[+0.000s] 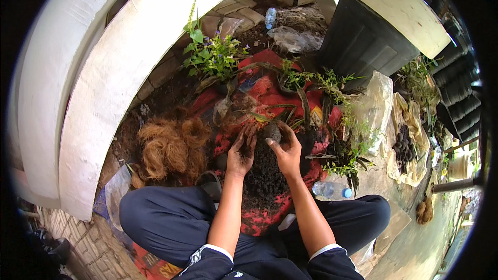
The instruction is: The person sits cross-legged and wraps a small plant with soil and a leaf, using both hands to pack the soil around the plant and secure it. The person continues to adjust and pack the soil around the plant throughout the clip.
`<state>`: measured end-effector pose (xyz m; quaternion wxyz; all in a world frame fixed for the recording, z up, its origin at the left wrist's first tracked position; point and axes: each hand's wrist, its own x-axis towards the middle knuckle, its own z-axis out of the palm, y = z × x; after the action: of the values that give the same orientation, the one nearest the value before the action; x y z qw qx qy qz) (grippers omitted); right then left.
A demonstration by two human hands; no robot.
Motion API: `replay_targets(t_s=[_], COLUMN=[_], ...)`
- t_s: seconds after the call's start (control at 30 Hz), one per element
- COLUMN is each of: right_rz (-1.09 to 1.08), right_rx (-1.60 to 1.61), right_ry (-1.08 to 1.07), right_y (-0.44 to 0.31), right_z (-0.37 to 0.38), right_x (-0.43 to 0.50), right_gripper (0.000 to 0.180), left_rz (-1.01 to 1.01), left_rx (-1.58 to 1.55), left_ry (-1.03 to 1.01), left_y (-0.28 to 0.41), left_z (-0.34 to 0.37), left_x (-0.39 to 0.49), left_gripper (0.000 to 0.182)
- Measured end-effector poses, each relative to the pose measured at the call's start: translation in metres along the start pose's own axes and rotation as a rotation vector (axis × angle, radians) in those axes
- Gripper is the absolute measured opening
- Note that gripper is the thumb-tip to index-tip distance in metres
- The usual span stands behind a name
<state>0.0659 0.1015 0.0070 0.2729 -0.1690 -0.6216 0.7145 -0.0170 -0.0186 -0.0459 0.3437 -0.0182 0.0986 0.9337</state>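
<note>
My right hand (pixel 288 147) grips a dark, rounded clump of soil (pixel 272 132) between thumb and fingers, with green leaves just above it. My left hand (pixel 243 149) is beside it on the left, palm turned up and soiled, fingers together and slightly curved, holding nothing that I can see. Below both hands a heap of dark loose soil (pixel 264 179) lies on a red patterned cloth (pixel 258 223). Left of my left hand is a pile of brown coconut-like fibre (pixel 171 149).
A flowering plant (pixel 216 54) stands at the upper left, trailing plants (pixel 350 151) at the right. A plastic bottle (pixel 330 189) lies by my right knee. Dark round clumps (pixel 404 146) fill an opened plastic bag at the right. A tall black pot (pixel 365 39) stands behind; a white curved structure (pixel 113 74) borders the left.
</note>
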Motion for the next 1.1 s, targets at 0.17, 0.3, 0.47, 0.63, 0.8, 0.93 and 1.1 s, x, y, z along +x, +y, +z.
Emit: replay_targets(t_s=[0.17, 0.3, 0.47, 0.63, 0.8, 0.93, 1.1], right_rz=[-0.022, -0.107, -0.28, -0.404, -0.369, -0.276, -0.156], right_rx=[-0.263, -0.332, -0.584, -0.817, -0.765, -0.736, -0.752], right_ry=[-0.078, -0.135, -0.234, -0.353, -0.029, -0.079, -0.081], right_y=[-0.003, -0.01, -0.021, -0.02, -0.008, 0.002, 0.003], right_z=[0.009, 0.012, 0.008, 0.008, 0.017, 0.025, 0.03], right_x=[-0.003, -0.006, -0.003, 0.001, -0.009, -0.021, -0.025], right_gripper=[0.061, 0.062, 0.06, 0.064, 0.046, 0.037, 0.04], left_rz=[0.018, -0.045, -0.192, -0.152, -0.125, -0.007, 0.041], left_rx=[-0.005, -0.021, 0.027, 0.21, 0.116, -0.039, -0.117], left_ry=[-0.036, 0.15, 0.306, 0.321, 0.248, 0.107, 0.162], left_y=[-0.006, -0.008, -0.006, -0.01, -0.007, -0.008, -0.012], left_z=[0.002, 0.01, 0.025, 0.032, 0.022, 0.017, 0.015], left_x=[0.0, -0.001, -0.004, -0.006, -0.001, 0.007, 0.004], left_gripper=[0.052, 0.054, 0.064, 0.055, 0.044, 0.049, 0.051])
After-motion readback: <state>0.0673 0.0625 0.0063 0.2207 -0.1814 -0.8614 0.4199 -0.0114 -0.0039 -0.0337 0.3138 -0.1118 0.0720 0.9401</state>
